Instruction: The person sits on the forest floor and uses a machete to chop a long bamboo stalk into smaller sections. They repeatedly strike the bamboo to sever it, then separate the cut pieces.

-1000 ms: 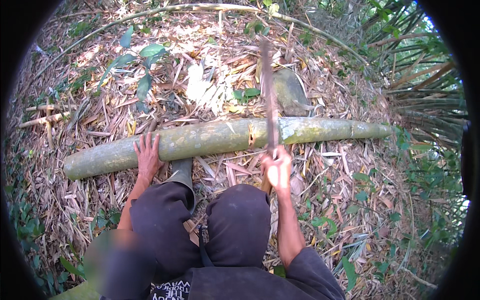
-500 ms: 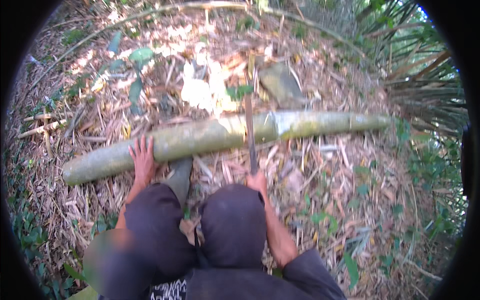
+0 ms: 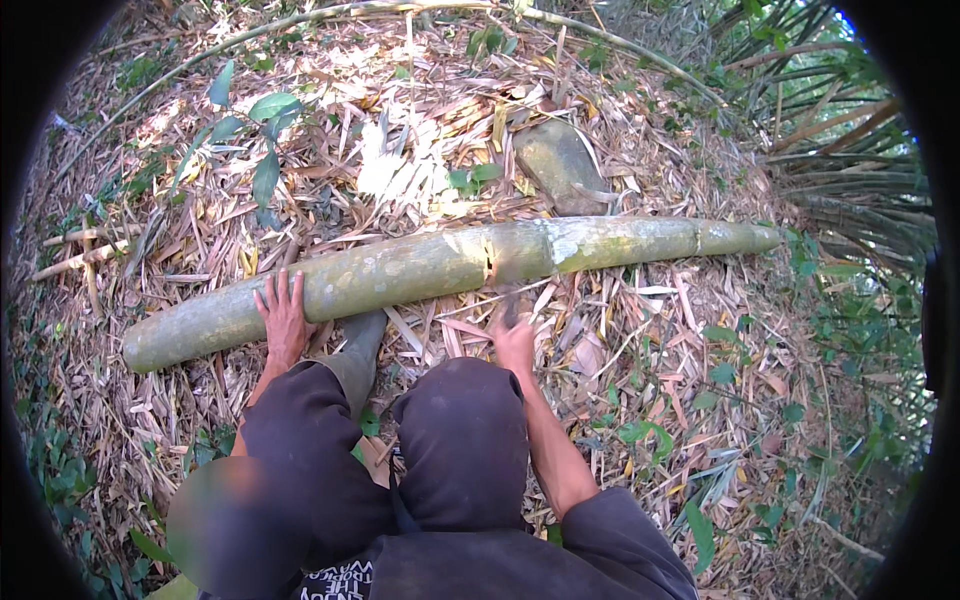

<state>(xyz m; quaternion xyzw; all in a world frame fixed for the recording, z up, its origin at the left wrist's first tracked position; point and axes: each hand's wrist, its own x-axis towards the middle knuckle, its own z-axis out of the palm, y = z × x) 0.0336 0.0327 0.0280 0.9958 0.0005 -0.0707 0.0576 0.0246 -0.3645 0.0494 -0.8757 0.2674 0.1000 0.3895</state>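
A thick green bamboo culm [image 3: 390,268] lies crosswise on the ground in front of my knees. Its left part is under my left hand [image 3: 284,325], which rests on it with fingers spread. Close in front of the culm's middle, my right hand [image 3: 514,342] is closed round the dark handle of a machete [image 3: 511,308]. The machete's blade is smeared by motion and hard to make out. Just beyond that hand, a small dark-edged notch [image 3: 490,262] shows in the culm, left of a pale whitish band.
A flat grey-green stone [image 3: 562,168] sits behind the culm. My boot [image 3: 362,345] is against the culm's near side. A leafy seedling [image 3: 268,135] grows at the far left, and a thin stem [image 3: 360,10] arches across the back. Dry bamboo leaves cover the ground; dense stalks [image 3: 850,150] stand at right.
The machete's long blade, raised and pointing away across the culm before, is now a short blur by my right hand. My left hand and the culm have hardly moved.
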